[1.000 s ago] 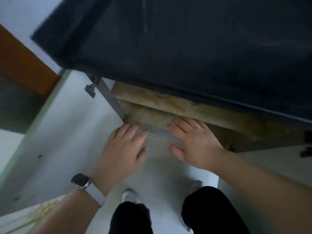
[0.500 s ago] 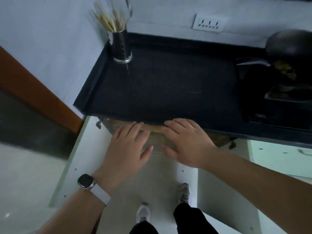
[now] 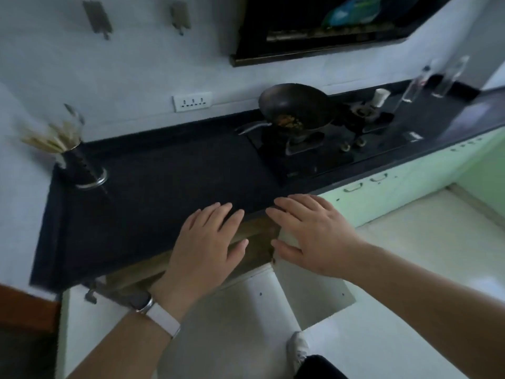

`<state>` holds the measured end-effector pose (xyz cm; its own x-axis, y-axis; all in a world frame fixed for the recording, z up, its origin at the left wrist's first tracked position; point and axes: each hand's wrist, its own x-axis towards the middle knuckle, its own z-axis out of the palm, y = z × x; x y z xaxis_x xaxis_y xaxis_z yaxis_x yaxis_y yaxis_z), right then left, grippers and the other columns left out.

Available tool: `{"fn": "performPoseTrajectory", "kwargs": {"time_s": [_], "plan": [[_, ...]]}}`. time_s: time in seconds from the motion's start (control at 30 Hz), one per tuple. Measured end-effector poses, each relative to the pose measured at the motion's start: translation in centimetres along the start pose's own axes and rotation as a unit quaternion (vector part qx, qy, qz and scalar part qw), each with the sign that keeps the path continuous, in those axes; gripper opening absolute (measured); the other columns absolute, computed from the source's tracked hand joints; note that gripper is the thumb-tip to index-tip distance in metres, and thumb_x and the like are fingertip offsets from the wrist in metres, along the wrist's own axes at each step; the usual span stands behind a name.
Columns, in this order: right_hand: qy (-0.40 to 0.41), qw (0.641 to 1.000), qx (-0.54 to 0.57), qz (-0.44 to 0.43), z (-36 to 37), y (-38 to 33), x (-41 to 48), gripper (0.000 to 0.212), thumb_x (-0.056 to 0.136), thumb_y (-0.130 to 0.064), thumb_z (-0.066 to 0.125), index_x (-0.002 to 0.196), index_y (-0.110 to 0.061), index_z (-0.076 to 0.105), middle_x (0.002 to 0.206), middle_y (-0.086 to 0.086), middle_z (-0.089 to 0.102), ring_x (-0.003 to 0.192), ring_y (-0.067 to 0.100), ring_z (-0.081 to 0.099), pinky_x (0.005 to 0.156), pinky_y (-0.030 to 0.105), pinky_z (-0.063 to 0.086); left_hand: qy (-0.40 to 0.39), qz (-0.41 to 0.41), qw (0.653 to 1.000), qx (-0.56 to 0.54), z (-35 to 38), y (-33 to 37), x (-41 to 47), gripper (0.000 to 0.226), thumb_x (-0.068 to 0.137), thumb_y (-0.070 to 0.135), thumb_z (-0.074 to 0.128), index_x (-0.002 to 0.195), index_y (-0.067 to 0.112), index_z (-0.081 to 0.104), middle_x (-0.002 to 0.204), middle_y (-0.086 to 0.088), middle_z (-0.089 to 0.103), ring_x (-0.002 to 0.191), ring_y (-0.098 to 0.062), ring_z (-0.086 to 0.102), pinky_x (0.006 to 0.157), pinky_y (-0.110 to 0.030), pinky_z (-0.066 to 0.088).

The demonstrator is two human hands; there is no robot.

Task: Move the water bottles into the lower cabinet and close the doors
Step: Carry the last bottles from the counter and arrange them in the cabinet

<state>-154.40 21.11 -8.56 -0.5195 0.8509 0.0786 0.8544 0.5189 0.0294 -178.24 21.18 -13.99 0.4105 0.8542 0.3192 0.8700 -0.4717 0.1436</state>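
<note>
Left hand (image 3: 206, 246), right hand (image 3: 314, 233), both outspread

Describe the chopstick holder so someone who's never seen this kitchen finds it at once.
Find the black countertop along the white wall. At its back left corner, far left of the wok on the stove, stands the chopstick holder: the only upright metal cylinder, bristling with pale sticks.

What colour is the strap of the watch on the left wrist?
The strap is white; the head view, the only one, shows it clearly.
</note>
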Motion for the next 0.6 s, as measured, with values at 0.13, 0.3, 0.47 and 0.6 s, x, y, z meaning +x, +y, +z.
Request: {"fn": "performPoseTrajectory", "kwargs": {"time_s": [0.13, 0.3, 0.47, 0.6], "plan": [[0.031, 0.998, -0.001, 0.060, -1.6, 3.7, -4.5, 0.053, 0.094, -0.052, 0.041, 0.137, -0.023, 0.053, 0.138, 0.004, 0.057, 0.127, 0.031, 0.052, 0.106, 0.047, 0.040, 0.008, 0.054, 0.998, -0.023, -0.1, 4.7, 3.5, 0.054, 0.097, 0.046, 0.046, 0.138, 0.014, 0.062, 0.139, -0.012, 0.062, 0.132, -0.033, 0.056, 0.106, -0.052, 0.045], [0.081, 0.991, -0.014, 0.110, -1.9, 9.2, -9.6, 0.050, 0.092, -0.048, 0.052, 0.133, -0.020, 0.056, 0.135, 0.006, 0.059, 0.123, 0.033, 0.055, 0.104, 0.049, 0.043, 0.007, 0.124, 0.992, -0.029, 0.3, 10.9, 8.1, 0.051, 0.097, 0.044, 0.048, 0.132, 0.012, 0.067, 0.134, -0.015, 0.066, 0.128, -0.036, 0.059, 0.101, -0.056, 0.050], [0.116, 0.983, -0.022, 0.143, -2.1, 17.0, -15.2, 0.050, 0.091, -0.049, 0.056, 0.130, -0.019, 0.059, 0.132, 0.006, 0.061, 0.119, 0.032, 0.057, 0.102, 0.048, 0.044, -0.002, 0.157, 0.988, -0.011, 1.6, 19.4, 13.0, 0.053, 0.096, 0.044, 0.047, 0.132, 0.011, 0.067, 0.133, -0.015, 0.066, 0.127, -0.037, 0.060, 0.101, -0.057, 0.050], [0.130, 0.975, -0.015, 0.180, -2.1, 24.5, -20.9, 0.053, 0.091, -0.051, 0.050, 0.132, -0.018, 0.059, 0.133, 0.006, 0.060, 0.120, 0.033, 0.056, 0.102, 0.048, 0.044, -0.008, 0.208, 0.978, 0.018, 3.4, 27.7, 17.3, 0.054, 0.094, 0.043, 0.047, 0.129, 0.010, 0.070, 0.130, -0.016, 0.068, 0.123, -0.038, 0.063, 0.100, -0.056, 0.050]]}}
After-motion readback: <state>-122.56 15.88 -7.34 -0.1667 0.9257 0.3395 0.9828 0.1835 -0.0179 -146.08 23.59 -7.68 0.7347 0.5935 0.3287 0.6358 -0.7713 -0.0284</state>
